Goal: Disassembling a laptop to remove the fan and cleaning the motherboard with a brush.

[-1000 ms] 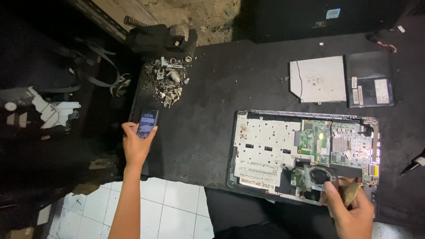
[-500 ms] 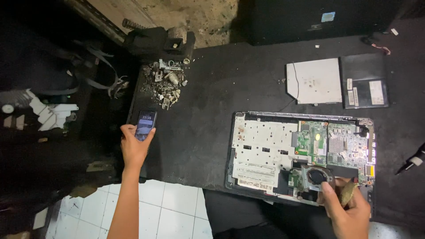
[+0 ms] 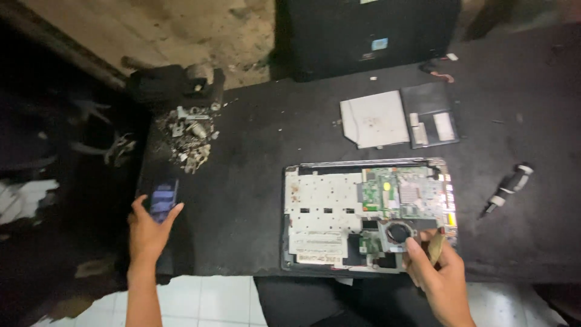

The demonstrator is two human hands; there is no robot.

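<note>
Hands both gripped: my left hand (image 3: pixel 147 229) held a phone (image 3: pixel 163 198) at lower left, my right hand (image 3: pixel 437 275) a brush (image 3: pixel 435 247) over the opened laptop (image 3: pixel 339 212).

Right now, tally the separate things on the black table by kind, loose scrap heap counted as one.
Opened laptop base with bare green circuit board: 1
Flat grey and black cover panels: 2
Black-and-white-handled screwdriver: 1
Dark phone with lit screen, under the left hand: 1
Heap of metal scrap: 1
Total: 6

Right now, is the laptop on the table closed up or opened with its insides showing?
Opened: the laptop lies flat, cover off, green circuit board and round fan exposed.
</note>
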